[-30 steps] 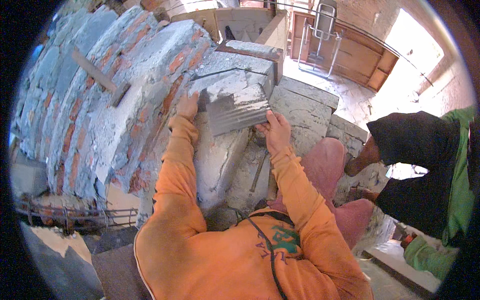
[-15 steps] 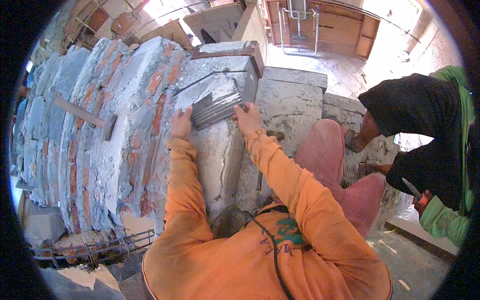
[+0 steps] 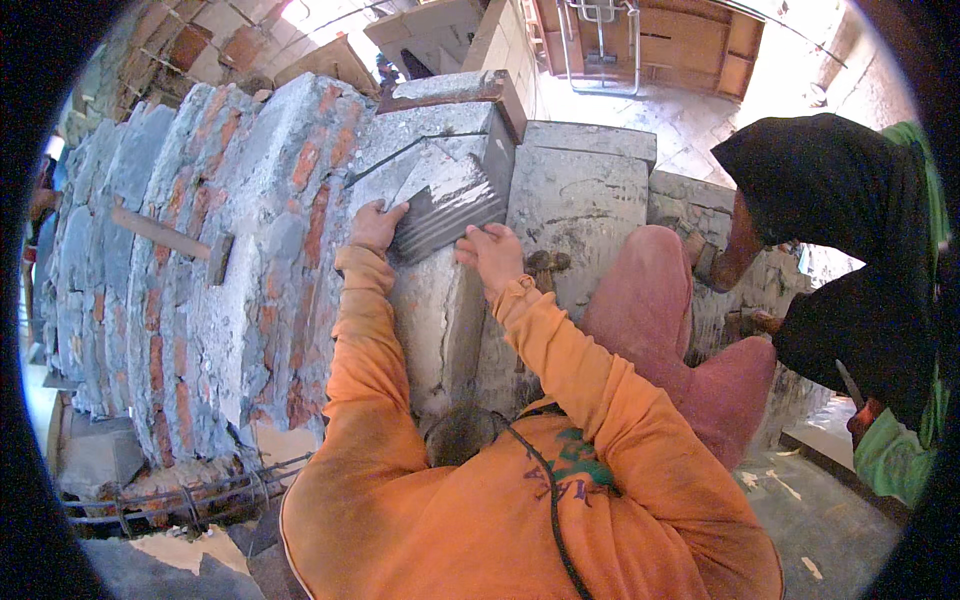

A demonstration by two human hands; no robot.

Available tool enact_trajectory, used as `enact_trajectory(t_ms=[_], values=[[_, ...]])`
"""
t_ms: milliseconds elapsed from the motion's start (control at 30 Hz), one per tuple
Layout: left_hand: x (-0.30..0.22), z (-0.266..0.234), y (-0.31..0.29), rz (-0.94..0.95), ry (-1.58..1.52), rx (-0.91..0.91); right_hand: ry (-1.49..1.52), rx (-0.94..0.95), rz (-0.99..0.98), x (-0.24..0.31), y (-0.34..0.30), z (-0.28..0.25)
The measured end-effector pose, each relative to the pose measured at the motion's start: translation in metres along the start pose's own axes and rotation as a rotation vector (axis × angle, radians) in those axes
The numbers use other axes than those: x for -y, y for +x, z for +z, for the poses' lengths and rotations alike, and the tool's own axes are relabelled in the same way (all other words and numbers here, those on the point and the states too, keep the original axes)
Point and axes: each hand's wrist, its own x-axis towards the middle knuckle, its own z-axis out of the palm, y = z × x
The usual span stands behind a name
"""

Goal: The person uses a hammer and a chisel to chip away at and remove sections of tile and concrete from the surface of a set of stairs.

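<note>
A dark grey tile (image 3: pixel 450 212) with grooves along its near edge lies on the pale concrete step before me, its top partly smeared white. At its left edge my left hand (image 3: pixel 376 226) grips it, the thumb over the top. My right hand (image 3: pixel 492 256) is by the near edge, fingers loosely bent and apart; whether the fingertips touch the tile is unclear. A hammer (image 3: pixel 545 262) lies just past my right wrist, partly covered by my sleeve.
A wooden-handled hammer (image 3: pixel 165 234) rests on the rough brick-and-mortar steps (image 3: pixel 240 330) at left. To the right stands a co-worker in black shorts (image 3: pixel 850 200), a pointed trowel (image 3: pixel 848 383) in one hand. Bent rebar (image 3: pixel 180 495) sticks out at lower left.
My right hand has slid from the tile's right corner down to its near edge, loosening its pinch. The left hand has shifted slightly, its thumb farther over the tile.
</note>
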Motion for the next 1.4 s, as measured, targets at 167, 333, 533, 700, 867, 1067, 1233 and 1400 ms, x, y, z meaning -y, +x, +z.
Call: enact_trajectory(t_ms=[167, 333, 533, 700, 867, 1067, 1233, 1400], values=[[0.020, 0.002, -0.012, -0.055, -0.187, 0.110, 0.003, 0.088, 0.109, -0.011, 0.001, -0.008], [0.000, -0.018, -0.049, 0.007, -0.310, 0.211, -0.213, 0.149, 0.101, -0.012, 0.004, -0.014], [-0.064, -0.021, -0.111, -0.032, -0.538, 0.202, -0.210, -0.040, -0.046, 0.018, -0.014, -0.021], [-0.062, 0.003, -0.175, 0.039, -0.841, 0.320, -0.271, -0.021, -0.151, 0.048, -0.075, -0.072], [-0.130, -0.006, -0.222, -0.037, -1.150, 0.752, -0.376, -0.259, -0.138, 0.116, -0.153, -0.117], [-0.196, 0.053, -0.237, 0.402, -0.748, 1.149, -0.957, -0.669, -0.456, 0.183, -0.244, -0.272], [-0.211, 0.084, -0.225, 0.615, -0.452, 1.079, -0.452, -0.892, -0.480, 0.195, -0.320, -0.338], [-0.229, 0.108, -0.214, 0.824, -0.300, 0.854, -0.046, -1.468, -0.650, 0.121, -0.347, -0.479]])
